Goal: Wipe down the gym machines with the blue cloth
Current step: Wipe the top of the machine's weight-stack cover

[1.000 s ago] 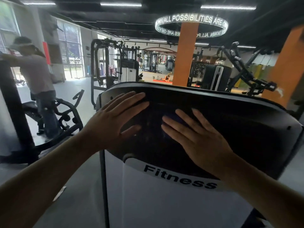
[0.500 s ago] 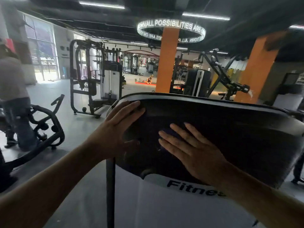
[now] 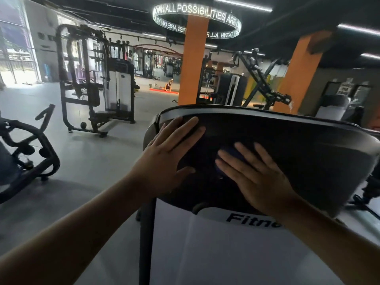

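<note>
My left hand [image 3: 164, 155] flat on left end of machine's dark top cover [image 3: 304, 145], fingers straight, gripping nothing. My right hand [image 3: 261, 179] flat too, fingers spread and straight, pressing blue cloth [image 3: 233, 154] against cover. Cloth mostly hidden under palm, dark blue patch showing between fingers. Hands just beside each other, not touching. White panel [image 3: 226, 260] below cover, black lettering partly hidden by right wrist. Orange pillar [image 3: 193, 64] behind machine, lit ring sign [image 3: 197, 14] around its top.
</note>
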